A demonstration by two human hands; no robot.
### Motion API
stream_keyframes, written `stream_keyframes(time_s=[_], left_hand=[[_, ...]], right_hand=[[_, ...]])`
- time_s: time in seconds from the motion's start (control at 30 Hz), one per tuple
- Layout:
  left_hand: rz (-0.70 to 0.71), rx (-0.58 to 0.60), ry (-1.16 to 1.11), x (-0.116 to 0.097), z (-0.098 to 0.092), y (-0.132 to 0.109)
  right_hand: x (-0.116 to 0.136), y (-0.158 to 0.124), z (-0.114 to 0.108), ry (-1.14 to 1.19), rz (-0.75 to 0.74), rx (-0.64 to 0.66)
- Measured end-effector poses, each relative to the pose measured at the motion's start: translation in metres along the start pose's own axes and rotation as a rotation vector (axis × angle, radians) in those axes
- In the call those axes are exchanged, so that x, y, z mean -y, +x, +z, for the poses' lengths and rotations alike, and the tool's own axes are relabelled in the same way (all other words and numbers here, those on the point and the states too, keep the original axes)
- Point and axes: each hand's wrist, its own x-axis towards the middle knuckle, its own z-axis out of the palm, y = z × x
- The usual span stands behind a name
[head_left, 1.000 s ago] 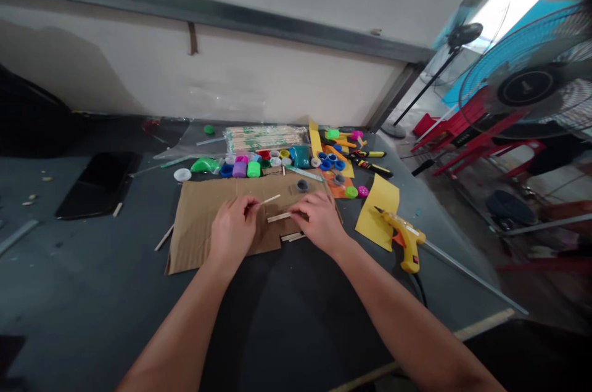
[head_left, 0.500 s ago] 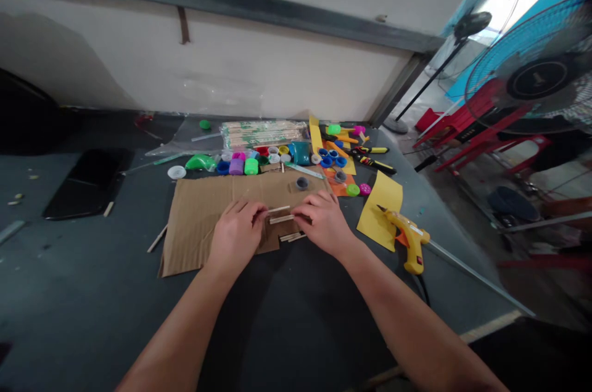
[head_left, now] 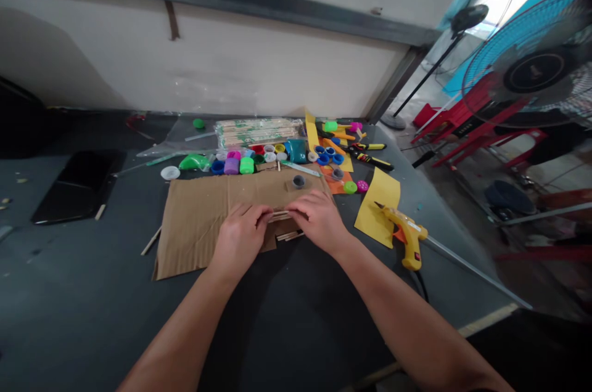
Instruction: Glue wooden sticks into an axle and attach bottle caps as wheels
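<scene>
Over the cardboard sheet (head_left: 192, 210), my left hand (head_left: 243, 232) pinches the left end of some short wooden sticks (head_left: 280, 216). My right hand (head_left: 319, 219) is closed on their right end. The sticks lie close together, side by side, between my fingertips; how many there are I cannot tell. Just below them, several more cut sticks (head_left: 289, 236) lie at a notch in the cardboard's near edge. A small cup of dark stuff (head_left: 298, 182) stands on the cardboard beyond my right hand.
At right a yellow glue gun (head_left: 407, 232) rests partly on yellow foam sheet (head_left: 378, 195). Behind the cardboard are paint pots (head_left: 232, 166), bagged sticks (head_left: 259, 132) and pliers (head_left: 370, 158). A black phone (head_left: 76, 185) lies at left. A fan (head_left: 536, 71) stands beyond the table's right edge.
The sticks, apart with a gap half a second ago, are now brought together between my fingertips. Both hands stay over the cardboard. The whole view has shifted slightly.
</scene>
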Motion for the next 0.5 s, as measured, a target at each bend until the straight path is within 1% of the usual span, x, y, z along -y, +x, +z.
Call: stream_keyframes(time_s=[0.1,0.17,0.23,0.3,0.5], left_hand=[[-0.119,-0.016,0.026,0.002,-0.008,0.000],[-0.171,0.025,0.070,0.003,-0.014,-0.002],[-0.148,0.110,0.088,0.004,-0.018,-0.003],[-0.110,0.163,0.094,0.004,-0.017,-0.005],[-0.091,0.160,0.099,0.000,-0.010,-0.006]], right_hand=[[-0.005,0.002,0.003,0.020,0.049,-0.039],[-0.006,0.002,0.003,0.031,0.083,-0.053],[-0.006,0.002,0.003,0.033,0.110,-0.029],[-0.005,0.002,0.002,0.030,0.126,0.012],[-0.001,0.000,0.002,0.046,0.107,0.069]])
